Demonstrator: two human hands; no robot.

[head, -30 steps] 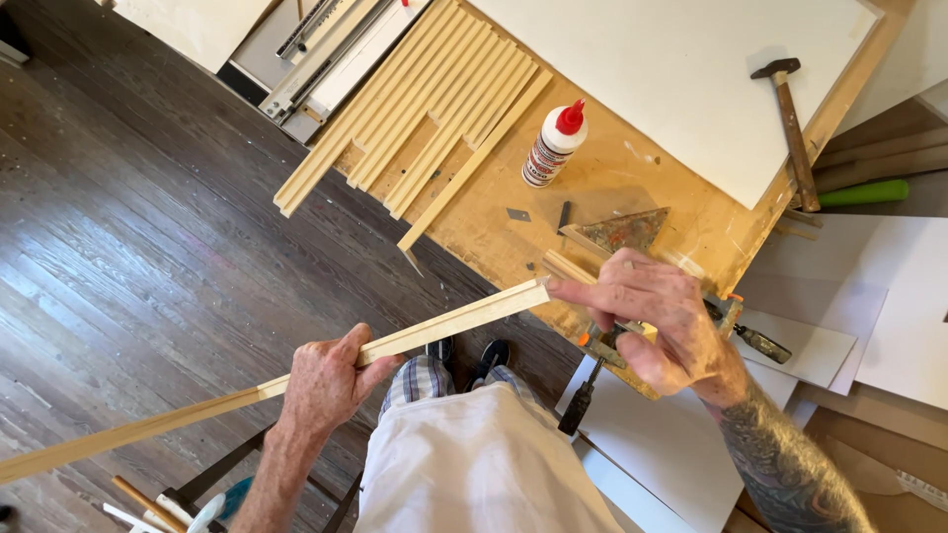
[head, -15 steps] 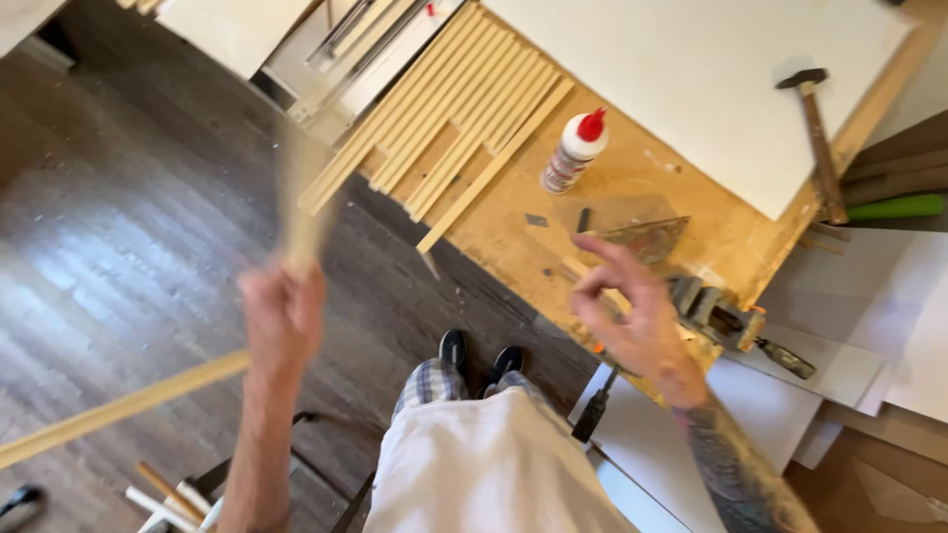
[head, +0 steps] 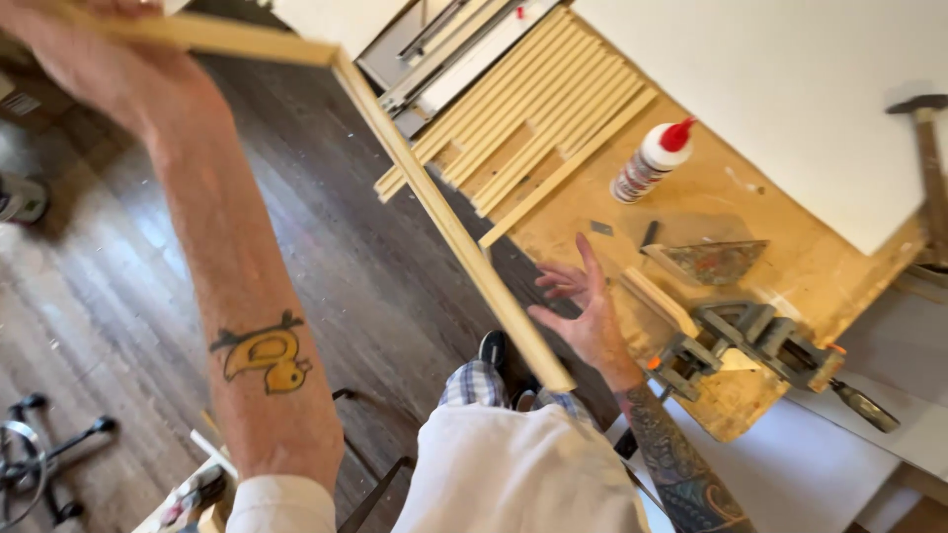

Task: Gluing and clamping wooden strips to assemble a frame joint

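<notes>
- The left hand (head: 94, 59), upper left of the frame, grips a joined wood frame (head: 449, 222) that slants down to the centre.
- The right hand (head: 583, 311) is spread and empty, just beside the frame.
- Judgement: support the glued corner and keep it off the clamp (head: 750, 341) on the bench (head: 731, 197).

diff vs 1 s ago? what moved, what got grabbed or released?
Left hand swung the wood strips up and over, now joined as an L at top left. Right hand let go of the strip and hangs open above the bench edge. Glue bottle, clamp, hammer and strip stack unchanged.
</notes>
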